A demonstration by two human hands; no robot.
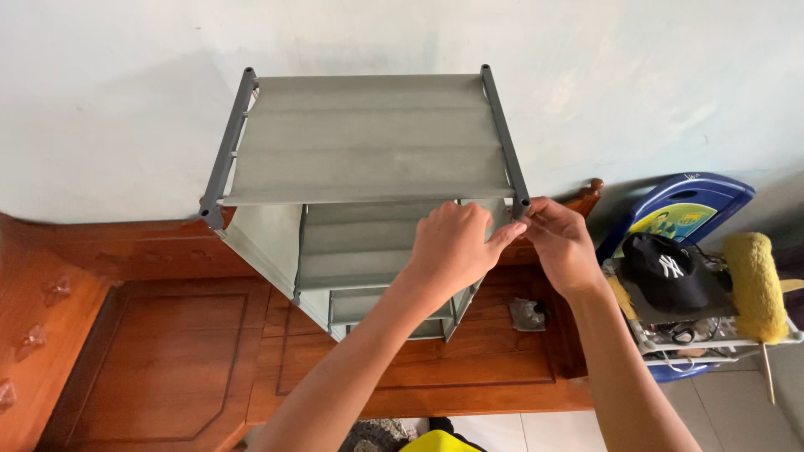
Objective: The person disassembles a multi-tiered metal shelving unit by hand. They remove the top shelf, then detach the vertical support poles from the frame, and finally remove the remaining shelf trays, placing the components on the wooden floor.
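The grey fabric shelf rack (368, 167) stands assembled on a wooden cabinet (167, 351) against the wall, its tiers already stretched; both hands meet at its front right corner connector (522, 203); the left hand (456, 247) pinches the fabric edge, the right hand (559, 243) grips the connector; this corner seems the last unfinished.

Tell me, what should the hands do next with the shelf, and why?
Probably press the corner joint down firmly. Both the left hand and right hand pinch at the front right corner of the grey shelf, where the side rail ends, so that joint seems unfinished.
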